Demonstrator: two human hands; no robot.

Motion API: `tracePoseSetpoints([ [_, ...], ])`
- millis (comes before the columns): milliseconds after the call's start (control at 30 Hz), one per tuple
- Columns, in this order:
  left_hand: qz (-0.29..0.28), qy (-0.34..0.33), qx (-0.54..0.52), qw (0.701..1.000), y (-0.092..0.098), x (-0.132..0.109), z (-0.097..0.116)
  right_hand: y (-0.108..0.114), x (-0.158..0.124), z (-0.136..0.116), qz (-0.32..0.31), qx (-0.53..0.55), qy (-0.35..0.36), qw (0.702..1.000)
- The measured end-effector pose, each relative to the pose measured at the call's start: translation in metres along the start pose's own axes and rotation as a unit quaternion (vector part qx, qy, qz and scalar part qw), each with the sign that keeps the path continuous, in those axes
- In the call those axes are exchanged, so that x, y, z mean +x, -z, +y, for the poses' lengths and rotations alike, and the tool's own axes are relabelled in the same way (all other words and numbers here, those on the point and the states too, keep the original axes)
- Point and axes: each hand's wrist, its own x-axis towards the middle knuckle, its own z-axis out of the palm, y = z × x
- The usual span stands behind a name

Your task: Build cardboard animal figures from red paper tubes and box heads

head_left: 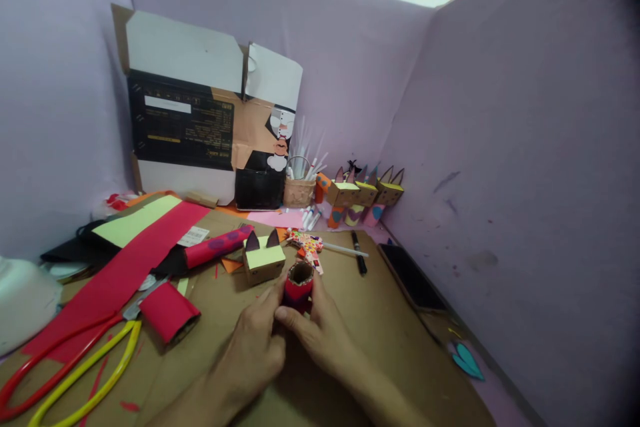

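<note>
At the far left edge, a white container is cut off by the frame. Next to it, scissors with one red and one yellow handle are laid open-handled near a long red paper strip, by which a pale green sheet and black paper are partly covered. A short, flattened red sleeve is placed just beside the scissors' blades. Behind, an unfolded carton is leaned against the lilac wall. Further right, a long red tube marked with purple patches is seen lying beside a small eared box, topped in pale yellow.

At centre, a short red tube is held upright, its hollow end turned up, just in front of the eared box. It is clasped from its left by the left hand and from its right by the right hand; the two are brought together around it, above the cardboard sheet. Beyond them, patterned paper is seen, then a black marker and a dark phone-like slab. A blue heart is found at far right.
</note>
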Motion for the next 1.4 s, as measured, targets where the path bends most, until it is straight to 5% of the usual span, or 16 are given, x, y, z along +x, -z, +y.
tracePoseSetpoints([
  [233,-0.002,0.037,0.012,0.999,0.021,0.006,0.004,0.000,0.002,0.001,0.053,0.036,-0.038,0.997],
  [300,0.083,0.112,0.007,0.990,0.036,0.013,0.001,0.003,0.004,-0.002,0.092,0.045,-0.070,0.992],
  [367,0.228,0.168,-0.008,0.959,0.050,0.020,-0.007,0.009,0.008,-0.004,0.134,0.045,-0.095,0.985],
  [433,0.268,0.185,-0.028,0.945,0.058,0.026,-0.018,0.014,0.013,-0.005,0.164,0.041,-0.107,0.980],
  [600,0.158,0.234,-0.041,0.959,0.051,0.033,-0.037,0.021,0.017,0.000,0.183,0.034,-0.119,0.975],
  [867,0.148,0.216,0.040,0.964,0.046,0.045,-0.045,0.015,0.015,-0.004,0.157,0.035,-0.134,0.978],
  [967,0.154,0.209,-0.025,0.965,0.047,0.048,-0.044,0.016,0.016,-0.007,0.140,0.013,-0.133,0.981],
  [1133,0.154,0.188,-0.273,0.931,0.058,0.052,-0.014,0.021,0.015,0.000,0.083,0.065,-0.120,0.987],
  [1400,0.124,0.135,-0.312,0.932,0.074,0.082,0.050,0.013,0.007,0.002,-0.018,0.222,-0.177,0.959],
])
